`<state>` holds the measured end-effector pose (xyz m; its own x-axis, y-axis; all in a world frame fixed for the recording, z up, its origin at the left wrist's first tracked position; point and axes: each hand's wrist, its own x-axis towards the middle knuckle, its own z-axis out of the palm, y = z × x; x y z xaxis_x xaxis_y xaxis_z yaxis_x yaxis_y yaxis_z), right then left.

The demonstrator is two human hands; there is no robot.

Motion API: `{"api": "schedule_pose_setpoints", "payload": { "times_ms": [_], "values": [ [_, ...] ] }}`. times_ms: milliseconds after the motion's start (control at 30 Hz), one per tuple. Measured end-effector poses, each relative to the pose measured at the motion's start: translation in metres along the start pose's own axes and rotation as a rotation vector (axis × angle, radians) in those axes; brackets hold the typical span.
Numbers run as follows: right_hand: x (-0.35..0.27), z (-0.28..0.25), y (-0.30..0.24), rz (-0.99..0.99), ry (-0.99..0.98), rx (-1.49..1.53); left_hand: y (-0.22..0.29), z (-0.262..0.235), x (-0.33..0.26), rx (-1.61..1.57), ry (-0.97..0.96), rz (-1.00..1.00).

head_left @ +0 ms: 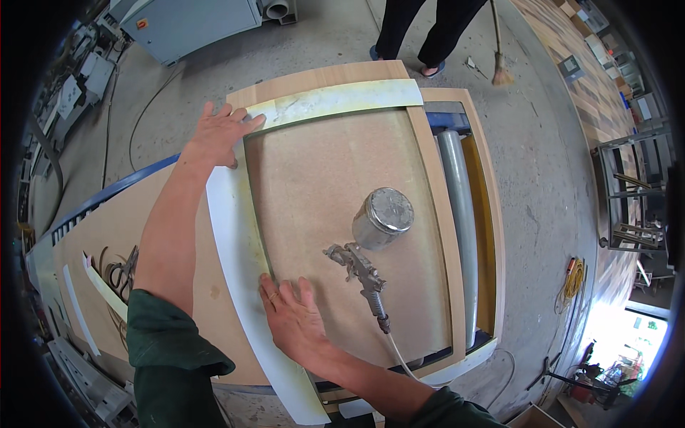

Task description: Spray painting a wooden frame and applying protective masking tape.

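On a workshop's concrete floor (542,178) our worktop (107,228) carries a brown panel (328,185). Our left hand (217,132) lies flat, fingers spread, on the corner where two pale strips meet; our right hand (292,317) presses open-palmed on the long strip (235,235), clamping nothing. That strip and the top strip (342,100) seem laid; the panel's right and near edges look bare. One spray gun (371,242) rests on the panel.

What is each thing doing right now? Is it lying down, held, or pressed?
left hand: open, flat on the long white strip's far end.
right hand: open, flat, pressing the strip's near part.
long white strip: lying along the board's left edge.
short white strip: lying across the far edge.
spray gun: lying on the brown board, unheld, hose attached.
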<state>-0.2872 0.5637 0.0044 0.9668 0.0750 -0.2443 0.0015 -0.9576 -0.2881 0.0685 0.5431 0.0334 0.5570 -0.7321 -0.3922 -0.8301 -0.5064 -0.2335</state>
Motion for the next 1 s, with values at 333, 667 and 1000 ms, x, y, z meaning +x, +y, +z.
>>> {"api": "schedule_pose_setpoints", "payload": {
  "times_ms": [333, 667, 1000],
  "values": [
    [0.002, -0.003, 0.001, 0.002, 0.023, 0.024, -0.005, -0.004, 0.002, -0.009, -0.009, 0.032],
    [-0.017, -0.092, 0.058, -0.189, 0.2, 0.982, -0.008, 0.011, -0.006, 0.003, 0.061, 0.044],
    [0.122, -0.14, 0.383, 0.083, 0.757, -0.243, 0.005, 0.007, 0.011, 0.031, 0.025, 0.05]
  ]
}}
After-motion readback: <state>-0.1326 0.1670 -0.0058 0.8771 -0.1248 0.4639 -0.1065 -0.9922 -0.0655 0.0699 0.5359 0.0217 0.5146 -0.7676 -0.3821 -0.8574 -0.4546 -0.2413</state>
